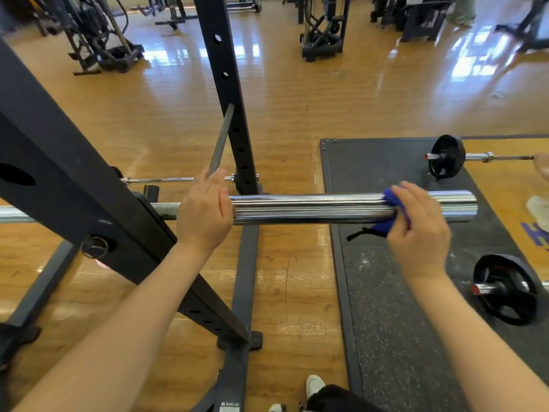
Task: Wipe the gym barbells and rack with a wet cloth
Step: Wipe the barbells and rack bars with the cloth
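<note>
Across the glossy orange wooden floor (297, 93) in front of me stands the tall black steel rack with holed uprights (228, 93), its near slanted beam cutting off the lower left of my view. Right of it lies a dark speckled rubber mat (392, 307), where two loaded bars with black round weight plates (445, 156) rest, both cut off at the right edge. At chest height the long chrome barbell (312, 208) sits across the rack, its thick shiny sleeve pointing right and its thin shaft hidden behind the beam on the left. My left hand (203, 214) wraps over the bar at the inner end of the sleeve, fingers curled round it, forearm reaching straight in. My right hand (421, 224) grips the small blue wet cloth (392, 200) and presses it round the sleeve near its outer end; most of the cloth is hidden under my fingers, one corner hanging below. My white shoe (315, 385) peeks in at the bottom.
</note>
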`<control>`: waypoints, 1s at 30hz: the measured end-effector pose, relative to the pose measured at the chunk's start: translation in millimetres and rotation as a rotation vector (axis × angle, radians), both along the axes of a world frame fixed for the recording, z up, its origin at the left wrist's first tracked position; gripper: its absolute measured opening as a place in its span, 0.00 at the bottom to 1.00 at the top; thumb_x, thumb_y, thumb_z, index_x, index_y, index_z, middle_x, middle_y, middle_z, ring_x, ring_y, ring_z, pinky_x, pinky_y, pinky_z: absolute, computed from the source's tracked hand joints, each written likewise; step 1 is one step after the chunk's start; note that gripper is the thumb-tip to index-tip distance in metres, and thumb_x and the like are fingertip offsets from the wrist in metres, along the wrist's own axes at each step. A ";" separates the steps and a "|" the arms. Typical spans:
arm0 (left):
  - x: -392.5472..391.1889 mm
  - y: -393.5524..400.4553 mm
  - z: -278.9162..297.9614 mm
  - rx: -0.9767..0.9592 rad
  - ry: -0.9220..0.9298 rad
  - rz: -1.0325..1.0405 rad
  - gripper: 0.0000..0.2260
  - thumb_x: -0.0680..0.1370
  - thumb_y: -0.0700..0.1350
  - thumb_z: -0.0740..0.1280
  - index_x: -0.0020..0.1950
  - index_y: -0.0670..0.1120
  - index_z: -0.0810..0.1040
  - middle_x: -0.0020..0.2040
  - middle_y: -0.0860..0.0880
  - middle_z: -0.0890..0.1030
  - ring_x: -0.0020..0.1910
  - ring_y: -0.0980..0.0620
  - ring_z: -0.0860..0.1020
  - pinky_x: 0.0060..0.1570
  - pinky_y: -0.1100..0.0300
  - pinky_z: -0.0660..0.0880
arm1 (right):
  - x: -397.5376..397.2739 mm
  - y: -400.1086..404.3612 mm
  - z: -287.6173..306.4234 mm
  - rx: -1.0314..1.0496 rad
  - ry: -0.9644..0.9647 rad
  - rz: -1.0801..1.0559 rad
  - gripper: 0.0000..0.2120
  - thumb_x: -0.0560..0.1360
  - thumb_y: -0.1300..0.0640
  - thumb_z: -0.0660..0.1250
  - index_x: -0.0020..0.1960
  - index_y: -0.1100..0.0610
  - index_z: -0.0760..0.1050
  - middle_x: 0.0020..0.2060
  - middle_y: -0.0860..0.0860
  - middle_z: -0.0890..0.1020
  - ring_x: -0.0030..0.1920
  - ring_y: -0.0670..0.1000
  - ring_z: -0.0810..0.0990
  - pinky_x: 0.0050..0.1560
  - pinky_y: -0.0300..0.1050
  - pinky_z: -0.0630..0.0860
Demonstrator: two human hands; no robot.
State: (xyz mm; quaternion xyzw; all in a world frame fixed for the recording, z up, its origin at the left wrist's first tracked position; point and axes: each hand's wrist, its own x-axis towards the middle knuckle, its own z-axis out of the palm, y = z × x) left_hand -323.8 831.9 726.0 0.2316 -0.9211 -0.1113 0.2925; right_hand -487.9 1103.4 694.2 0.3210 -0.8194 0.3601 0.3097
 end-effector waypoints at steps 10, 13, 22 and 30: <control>-2.0 1.8 -2.1 -0.011 0.029 0.032 0.25 0.79 0.46 0.48 0.62 0.33 0.75 0.59 0.37 0.79 0.66 0.39 0.72 0.58 0.43 0.73 | -9.6 9.3 2.5 -0.160 -0.196 -0.251 0.19 0.76 0.59 0.54 0.59 0.66 0.77 0.58 0.61 0.79 0.60 0.61 0.76 0.64 0.37 0.62; -2.6 2.1 -1.6 -0.010 0.024 0.039 0.25 0.79 0.47 0.48 0.62 0.34 0.75 0.60 0.38 0.78 0.66 0.39 0.72 0.58 0.42 0.72 | 6.9 -5.9 1.6 -0.137 -0.141 -0.187 0.17 0.76 0.61 0.56 0.59 0.65 0.77 0.57 0.61 0.79 0.60 0.61 0.76 0.64 0.42 0.65; 1.3 -0.4 3.1 -0.072 -0.081 0.004 0.26 0.79 0.49 0.47 0.66 0.34 0.72 0.65 0.37 0.74 0.70 0.40 0.66 0.67 0.44 0.65 | 55.6 -51.2 -4.8 -0.041 -0.013 0.074 0.16 0.74 0.65 0.57 0.57 0.66 0.78 0.56 0.61 0.80 0.59 0.61 0.77 0.58 0.57 0.76; 24.5 1.3 -21.1 -0.301 -0.129 -0.026 0.27 0.79 0.50 0.54 0.73 0.35 0.59 0.74 0.36 0.60 0.75 0.41 0.52 0.74 0.50 0.48 | 55.4 -53.9 -5.6 -0.108 -0.028 0.059 0.16 0.74 0.65 0.57 0.56 0.67 0.79 0.55 0.61 0.80 0.59 0.61 0.77 0.59 0.57 0.75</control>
